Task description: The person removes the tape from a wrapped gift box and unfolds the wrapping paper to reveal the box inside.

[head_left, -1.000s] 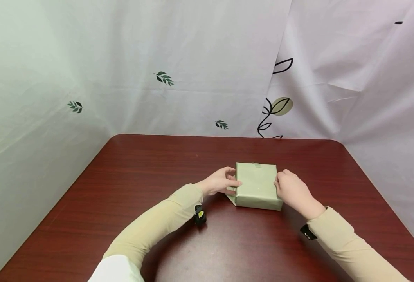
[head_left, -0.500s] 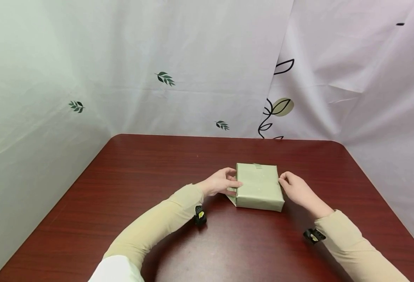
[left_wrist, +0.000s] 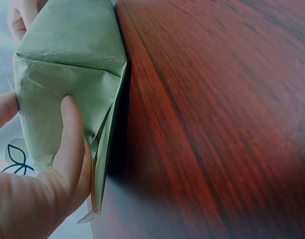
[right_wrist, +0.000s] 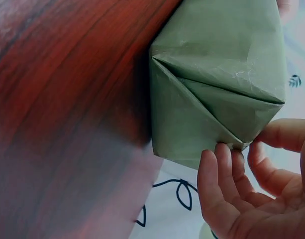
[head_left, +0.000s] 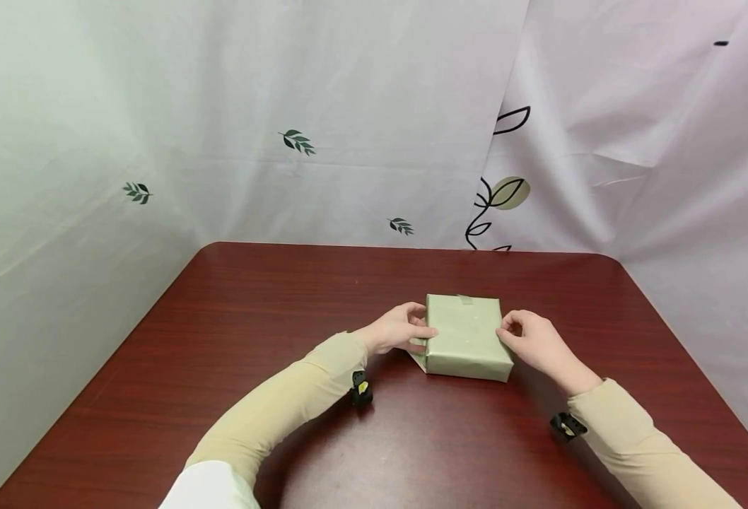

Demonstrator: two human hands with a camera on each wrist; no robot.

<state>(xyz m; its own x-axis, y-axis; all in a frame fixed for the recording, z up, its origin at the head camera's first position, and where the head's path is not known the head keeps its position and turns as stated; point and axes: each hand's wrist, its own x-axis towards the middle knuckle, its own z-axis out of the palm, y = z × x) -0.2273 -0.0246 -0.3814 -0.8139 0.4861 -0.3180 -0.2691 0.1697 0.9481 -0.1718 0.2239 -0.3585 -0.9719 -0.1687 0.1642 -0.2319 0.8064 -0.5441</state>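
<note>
A box wrapped in pale green paper (head_left: 466, 332) lies on the table, right of its middle. My left hand (head_left: 394, 329) holds its left end, thumb over the top edge. In the left wrist view, a finger (left_wrist: 71, 132) presses flat on the folded end paper, and a lower flap (left_wrist: 108, 144) stands away from it. My right hand (head_left: 535, 345) is at the right end. In the right wrist view, its thumb and fingertips pinch the box's edge at the tip of a folded triangular flap (right_wrist: 224, 102).
The dark red wooden table (head_left: 272, 304) has rounded far corners. White curtains (head_left: 348, 92) with leaf prints hang behind and beside it. A short strip of tape (head_left: 465, 300) shows at the box's far top edge. Dark wrist cameras (head_left: 568, 425) sit under both wrists.
My right hand has drawn back slightly from the box's right edge, its fingers loosening, then returned with fingertips at that edge. The left hand and box stay almost in place.
</note>
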